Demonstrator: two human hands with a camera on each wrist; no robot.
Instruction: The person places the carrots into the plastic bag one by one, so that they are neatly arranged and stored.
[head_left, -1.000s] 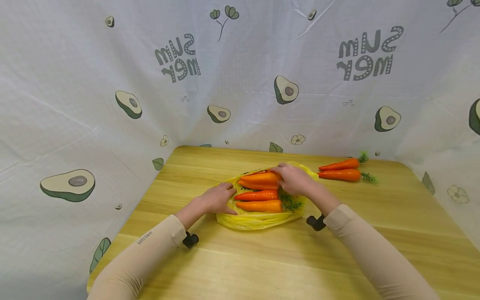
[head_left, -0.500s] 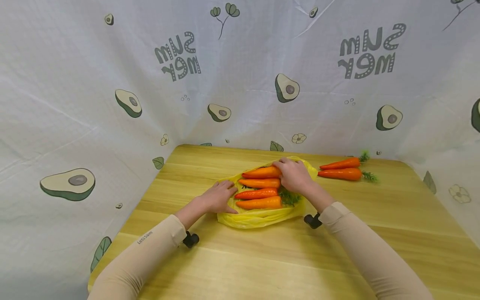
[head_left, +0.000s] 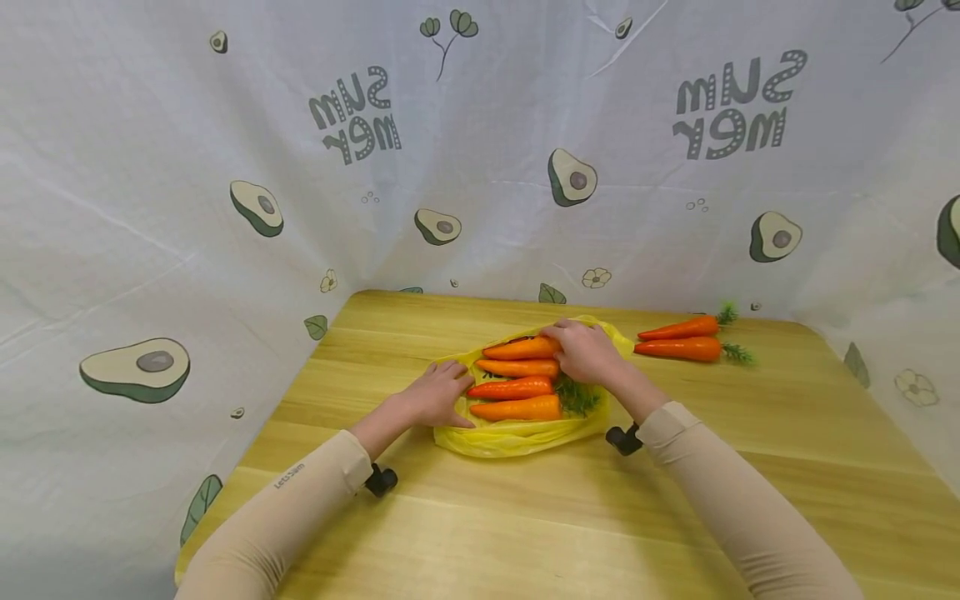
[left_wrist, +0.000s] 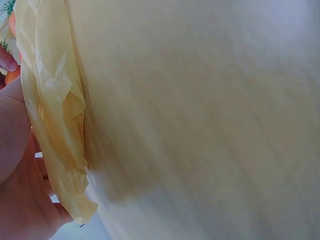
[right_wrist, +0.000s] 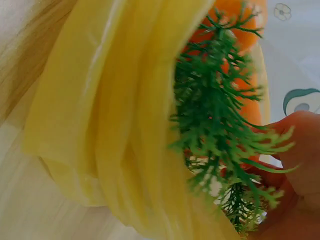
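A yellow plastic bag (head_left: 495, 443) lies spread on the table with several carrots inside, side by side, tips to the left. My left hand (head_left: 435, 395) rests at the bag's left end, fingers spread against the plastic and thumb apart. In the left wrist view the yellow film (left_wrist: 57, 95) covers part of those fingers. My right hand (head_left: 588, 353) grips the farthest carrot (head_left: 517, 347) near its leafy end. Nearer me lie an orange carrot (head_left: 517, 368), a red one (head_left: 513, 388) and another orange one (head_left: 517, 408). Green tops (right_wrist: 215, 100) bunch beside the right hand.
Two more carrots, a red one (head_left: 678, 327) and a red-orange one (head_left: 678, 349), lie outside the bag at the back right. The wooden table (head_left: 450, 533) extends around the bag. A white avocado-printed curtain (head_left: 495, 150) hangs behind.
The two far carrots, which lay bunched together under my right hand, now lie slightly apart, the farthest one moved away from me. My left hand has stayed in place.
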